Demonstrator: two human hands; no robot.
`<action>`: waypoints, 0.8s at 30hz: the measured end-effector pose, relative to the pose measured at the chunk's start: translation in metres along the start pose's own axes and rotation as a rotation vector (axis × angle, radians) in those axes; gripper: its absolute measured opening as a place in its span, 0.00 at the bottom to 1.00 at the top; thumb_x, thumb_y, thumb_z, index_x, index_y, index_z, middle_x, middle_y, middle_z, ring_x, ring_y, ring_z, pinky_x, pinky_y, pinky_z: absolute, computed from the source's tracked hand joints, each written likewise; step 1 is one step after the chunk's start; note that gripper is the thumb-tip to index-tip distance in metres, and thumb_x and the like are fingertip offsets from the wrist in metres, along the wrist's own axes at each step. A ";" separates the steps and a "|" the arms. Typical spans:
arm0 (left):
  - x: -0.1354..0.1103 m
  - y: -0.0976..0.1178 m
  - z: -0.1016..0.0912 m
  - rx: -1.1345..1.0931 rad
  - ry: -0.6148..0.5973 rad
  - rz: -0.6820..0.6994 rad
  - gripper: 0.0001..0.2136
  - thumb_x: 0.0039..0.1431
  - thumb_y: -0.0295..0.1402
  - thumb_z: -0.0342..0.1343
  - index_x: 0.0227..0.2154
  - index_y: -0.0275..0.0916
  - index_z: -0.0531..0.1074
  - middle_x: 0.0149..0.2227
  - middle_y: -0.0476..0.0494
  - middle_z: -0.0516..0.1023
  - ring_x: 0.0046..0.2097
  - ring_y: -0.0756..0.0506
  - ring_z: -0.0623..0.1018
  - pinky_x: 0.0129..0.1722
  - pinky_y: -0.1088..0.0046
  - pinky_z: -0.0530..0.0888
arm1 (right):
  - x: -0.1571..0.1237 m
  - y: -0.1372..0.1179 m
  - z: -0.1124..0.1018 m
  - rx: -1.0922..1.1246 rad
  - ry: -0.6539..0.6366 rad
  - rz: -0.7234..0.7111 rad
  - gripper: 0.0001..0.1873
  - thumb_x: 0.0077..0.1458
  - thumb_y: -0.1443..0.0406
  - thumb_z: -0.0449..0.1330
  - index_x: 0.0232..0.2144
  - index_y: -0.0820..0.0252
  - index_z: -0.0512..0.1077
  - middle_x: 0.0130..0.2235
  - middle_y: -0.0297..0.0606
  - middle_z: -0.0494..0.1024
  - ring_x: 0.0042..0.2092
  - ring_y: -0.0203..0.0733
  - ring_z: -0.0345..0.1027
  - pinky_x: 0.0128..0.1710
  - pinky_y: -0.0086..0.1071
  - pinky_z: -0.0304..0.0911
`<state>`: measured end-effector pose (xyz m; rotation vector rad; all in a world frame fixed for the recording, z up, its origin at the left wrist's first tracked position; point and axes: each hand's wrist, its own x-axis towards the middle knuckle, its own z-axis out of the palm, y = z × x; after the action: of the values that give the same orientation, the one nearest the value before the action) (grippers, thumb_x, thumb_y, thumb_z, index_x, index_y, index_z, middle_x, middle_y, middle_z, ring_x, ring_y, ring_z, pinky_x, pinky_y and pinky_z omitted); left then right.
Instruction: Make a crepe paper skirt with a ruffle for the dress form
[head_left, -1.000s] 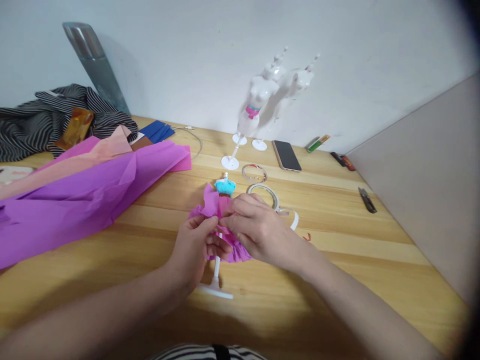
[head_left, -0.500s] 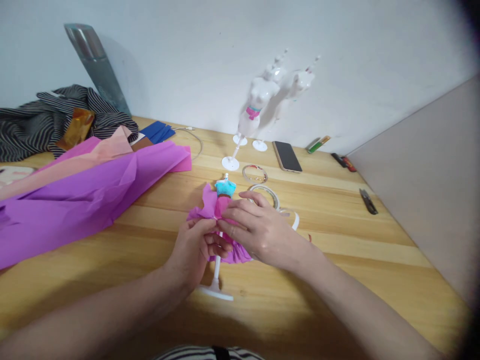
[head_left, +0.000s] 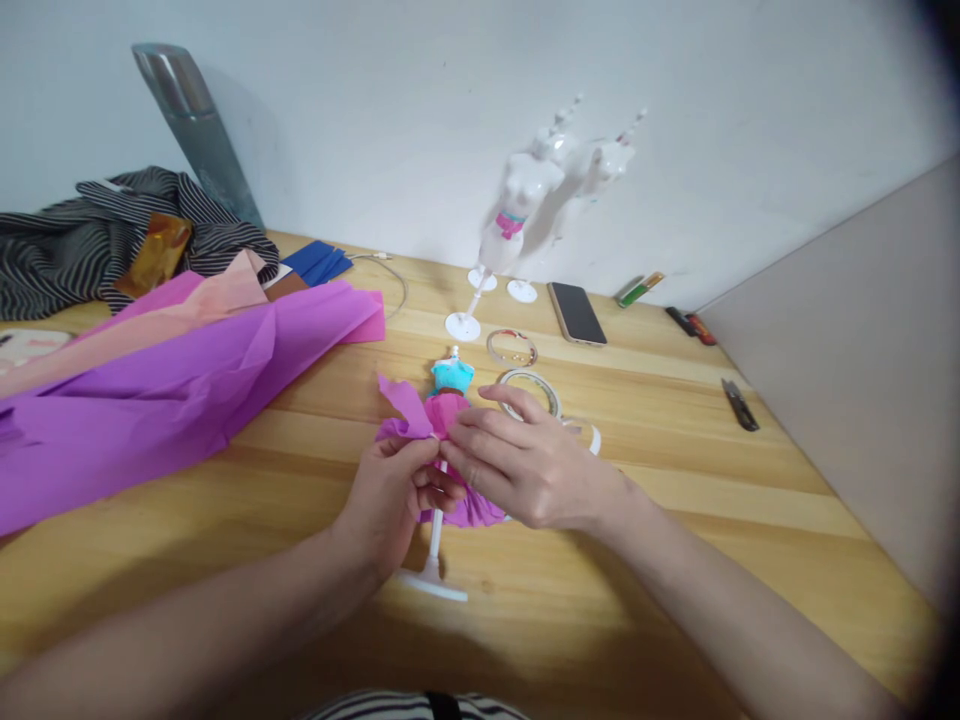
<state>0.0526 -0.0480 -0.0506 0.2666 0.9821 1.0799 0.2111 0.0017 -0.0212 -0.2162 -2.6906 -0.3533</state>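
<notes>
A small dress-form mannequin on a white stand (head_left: 436, 540) is tilted in front of me, its head end away from me. It wears a turquoise top (head_left: 452, 377), a brown waistband and a pink skirt (head_left: 445, 408). Purple crepe paper (head_left: 405, 405) sticks out at the skirt's left, and more ruffled purple paper (head_left: 476, 508) shows beneath my right hand. Thumb and forefinger of my left hand (head_left: 386, 490) pinch the purple paper by the skirt. The fingertips of my right hand (head_left: 529, 465) press together on the skirt's right side, hiding what lies under them.
Tape rolls (head_left: 556, 392) lie just beyond my right hand. White mannequins (head_left: 521, 190) stand against the wall, near a phone (head_left: 576, 313). Purple paper sheets (head_left: 247, 375) cover the left side, before a striped cloth (head_left: 67, 255) and a bottle (head_left: 199, 130). A cutter (head_left: 740, 405) lies right.
The loose purple paper at the skirt's left has swung outward to the left and slightly down. Both hands stay almost in place, still at the skirt.
</notes>
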 end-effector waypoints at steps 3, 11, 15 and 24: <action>0.000 -0.001 0.001 0.008 -0.001 0.003 0.09 0.39 0.32 0.63 0.19 0.35 0.69 0.15 0.50 0.72 0.18 0.50 0.73 0.18 0.77 0.67 | -0.001 0.002 0.003 0.036 0.044 0.028 0.12 0.61 0.74 0.50 0.39 0.65 0.73 0.33 0.43 0.79 0.42 0.45 0.70 0.47 0.49 0.62; 0.001 -0.003 0.000 0.067 0.020 0.009 0.10 0.39 0.33 0.65 0.19 0.35 0.68 0.14 0.49 0.72 0.18 0.50 0.73 0.18 0.77 0.66 | 0.020 0.023 0.011 0.504 0.036 0.255 0.21 0.55 0.78 0.47 0.48 0.64 0.70 0.51 0.46 0.75 0.51 0.40 0.68 0.48 0.38 0.65; -0.001 -0.003 -0.001 0.090 0.015 0.037 0.10 0.41 0.34 0.65 0.21 0.35 0.70 0.15 0.48 0.74 0.18 0.50 0.73 0.18 0.78 0.66 | 0.039 0.036 0.009 0.664 -0.205 0.217 0.25 0.49 0.81 0.48 0.47 0.65 0.71 0.51 0.45 0.74 0.49 0.39 0.68 0.44 0.32 0.65; 0.000 -0.004 -0.003 0.084 0.017 0.056 0.11 0.40 0.34 0.65 0.18 0.36 0.69 0.14 0.48 0.73 0.18 0.50 0.73 0.17 0.78 0.65 | 0.054 0.051 0.009 0.677 -0.328 0.229 0.21 0.44 0.82 0.52 0.38 0.62 0.73 0.42 0.40 0.74 0.42 0.39 0.66 0.40 0.32 0.62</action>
<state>0.0532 -0.0503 -0.0548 0.3553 1.0419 1.0954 0.1689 0.0580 0.0042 -0.3930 -2.8737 0.7100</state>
